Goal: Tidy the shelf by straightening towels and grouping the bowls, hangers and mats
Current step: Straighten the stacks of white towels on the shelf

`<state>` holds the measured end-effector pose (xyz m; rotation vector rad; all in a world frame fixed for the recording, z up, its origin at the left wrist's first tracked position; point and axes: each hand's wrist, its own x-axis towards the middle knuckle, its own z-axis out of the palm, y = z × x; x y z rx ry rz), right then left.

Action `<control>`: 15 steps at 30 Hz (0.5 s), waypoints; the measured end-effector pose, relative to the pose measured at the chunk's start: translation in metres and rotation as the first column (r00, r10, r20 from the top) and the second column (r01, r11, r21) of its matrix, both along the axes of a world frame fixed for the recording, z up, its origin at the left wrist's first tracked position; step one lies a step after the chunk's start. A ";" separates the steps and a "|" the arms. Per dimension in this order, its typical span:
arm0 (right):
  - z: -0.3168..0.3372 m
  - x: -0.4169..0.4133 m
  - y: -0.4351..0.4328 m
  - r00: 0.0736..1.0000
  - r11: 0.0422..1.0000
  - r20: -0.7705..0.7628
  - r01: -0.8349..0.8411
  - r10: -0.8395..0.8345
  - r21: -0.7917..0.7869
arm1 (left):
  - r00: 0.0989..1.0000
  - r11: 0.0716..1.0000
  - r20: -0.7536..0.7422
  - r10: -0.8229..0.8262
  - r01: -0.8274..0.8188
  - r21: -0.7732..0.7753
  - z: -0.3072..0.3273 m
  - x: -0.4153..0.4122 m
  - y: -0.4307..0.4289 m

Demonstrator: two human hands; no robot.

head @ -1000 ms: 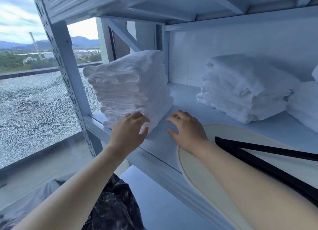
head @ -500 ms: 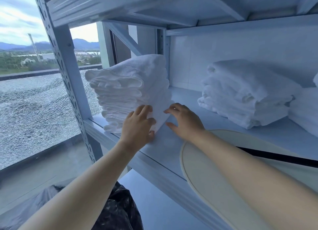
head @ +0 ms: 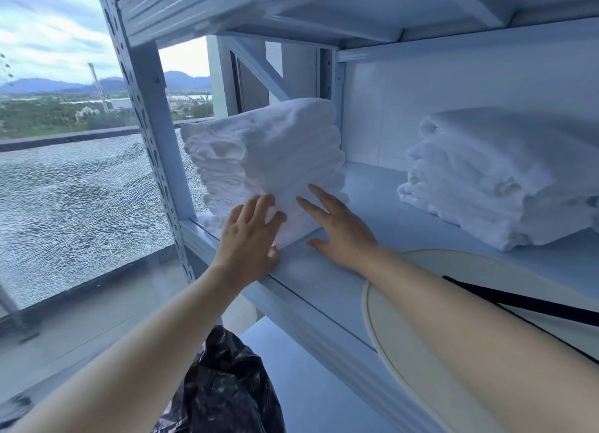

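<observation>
Left hand [head: 249, 238] flat, fingers straight, pressing the front of the towel stack [head: 275, 154] at the left end of the shelf [head: 324, 280]; right hand [head: 340, 225] spread against its lower right side; second stack [head: 496, 173] well apart, hanger [head: 525, 299] lying on mat [head: 405, 335]

Daylight comes through a window [head: 81, 205] with a crackled lower pane, hills [head: 64, 84] and cloudy sky [head: 48, 27] beyond.
</observation>
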<state>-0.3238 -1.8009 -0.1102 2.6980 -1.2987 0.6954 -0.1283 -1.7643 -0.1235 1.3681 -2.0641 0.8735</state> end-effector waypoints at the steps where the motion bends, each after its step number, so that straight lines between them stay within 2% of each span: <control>1: 0.000 0.002 -0.002 1.000 1.000 0.000 -0.007 0.007 0.001 | 1.000 1.000 0.019 0.012 -0.012 -0.012 0.000 -0.001 -0.001; 6: -0.002 0.007 -0.011 1.000 0.999 0.002 -0.030 0.030 0.036 | 0.994 0.996 0.068 0.091 -0.092 0.019 0.004 -0.001 -0.010; 15: -0.009 0.015 -0.033 0.990 0.996 0.116 -0.085 0.080 0.038 | 0.991 0.994 0.085 0.105 -0.104 -0.010 -0.001 -0.002 -0.022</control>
